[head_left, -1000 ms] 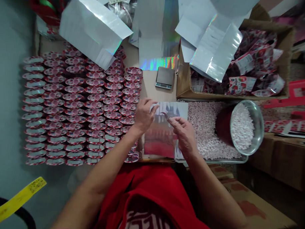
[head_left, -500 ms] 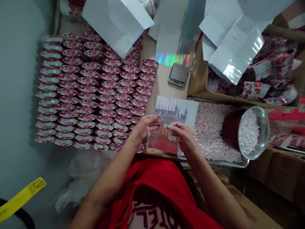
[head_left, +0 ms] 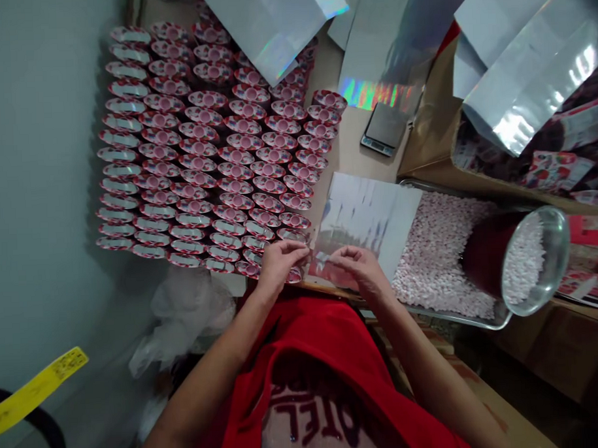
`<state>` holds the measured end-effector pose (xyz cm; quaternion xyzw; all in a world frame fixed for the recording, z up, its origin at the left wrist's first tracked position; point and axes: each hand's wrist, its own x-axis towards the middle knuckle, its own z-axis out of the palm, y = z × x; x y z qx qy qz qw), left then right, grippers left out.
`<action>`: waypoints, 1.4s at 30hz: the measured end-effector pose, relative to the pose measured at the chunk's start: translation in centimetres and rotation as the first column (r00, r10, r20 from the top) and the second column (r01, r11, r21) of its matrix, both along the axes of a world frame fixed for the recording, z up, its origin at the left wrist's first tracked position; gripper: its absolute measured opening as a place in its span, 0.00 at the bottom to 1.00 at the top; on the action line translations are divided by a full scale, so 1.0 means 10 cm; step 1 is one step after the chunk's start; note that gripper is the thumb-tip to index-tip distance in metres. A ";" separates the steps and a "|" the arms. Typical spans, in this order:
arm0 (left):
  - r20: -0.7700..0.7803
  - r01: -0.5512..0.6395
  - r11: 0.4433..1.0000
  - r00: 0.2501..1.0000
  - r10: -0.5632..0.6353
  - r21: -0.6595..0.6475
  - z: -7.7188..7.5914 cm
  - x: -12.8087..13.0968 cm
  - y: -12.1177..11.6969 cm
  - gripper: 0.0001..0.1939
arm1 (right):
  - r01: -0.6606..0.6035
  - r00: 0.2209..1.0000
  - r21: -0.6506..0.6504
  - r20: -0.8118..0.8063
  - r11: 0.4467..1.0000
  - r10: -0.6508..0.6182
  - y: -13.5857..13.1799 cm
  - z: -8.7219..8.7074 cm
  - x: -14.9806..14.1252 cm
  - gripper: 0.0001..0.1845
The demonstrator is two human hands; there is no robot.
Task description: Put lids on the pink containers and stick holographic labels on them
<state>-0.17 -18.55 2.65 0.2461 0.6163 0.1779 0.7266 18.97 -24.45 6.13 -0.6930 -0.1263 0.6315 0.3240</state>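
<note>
My left hand [head_left: 282, 262] is closed in a pinch, its fingertips over the near edge of a glossy reflective sheet [head_left: 367, 215]. Facing it, my right hand [head_left: 362, 269] is pinched too, with thumb and forefinger together. A small pale, partly see-through bit [head_left: 322, 256] shows between the two sets of fingertips; its kind is too small to tell. Just left of my left hand stand close rows of red-and-white printed pouches [head_left: 233, 171]. To the right of my right hand lies a metal tray [head_left: 479, 321] spread with small whitish pellets [head_left: 437, 258].
A steel pot [head_left: 561, 267] lies tilted on the tray with pellets inside. Behind it stands a cardboard box [head_left: 431, 138] of printed packets. A small digital scale [head_left: 386, 126] and large silvery sheets [head_left: 282, 28] are farther back. A wall [head_left: 42, 161] rises on the left.
The view has shifted, so the pouches, scale, box and tray appear farther right and mostly higher. My left fingers have drawn into a tighter pinch. Both hands stay close together over the sheet's near edge.
</note>
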 end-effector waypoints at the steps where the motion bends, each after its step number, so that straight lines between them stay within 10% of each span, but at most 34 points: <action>1: -0.078 0.016 0.998 0.997 -0.012 0.058 0.01 -0.10 -0.13 0.12 | -0.028 0.999 -0.015 0.019 1.000 0.028 -0.06 -0.04 -0.08 0.23; 6: -0.356 0.055 0.979 0.934 0.020 0.199 0.04 -0.45 -0.46 0.06 | -0.114 0.986 0.000 0.120 0.993 0.113 -0.21 -0.24 -0.49 0.24; 13: -0.567 0.364 0.796 0.823 -0.031 0.483 -0.18 -0.18 0.30 0.04 | -0.190 0.844 0.081 0.522 0.978 0.121 0.45 -0.48 -0.48 0.21; 19: -0.720 0.552 0.681 0.692 -0.052 0.481 -0.34 -0.05 0.60 0.04 | -0.301 0.673 -0.073 0.690 0.951 0.266 0.76 -0.70 -0.42 0.17; 42: -0.786 0.570 0.714 0.616 -0.043 0.407 -0.40 -0.04 0.67 0.05 | -0.253 0.581 -0.169 0.760 0.953 0.290 0.74 -0.82 -0.45 0.20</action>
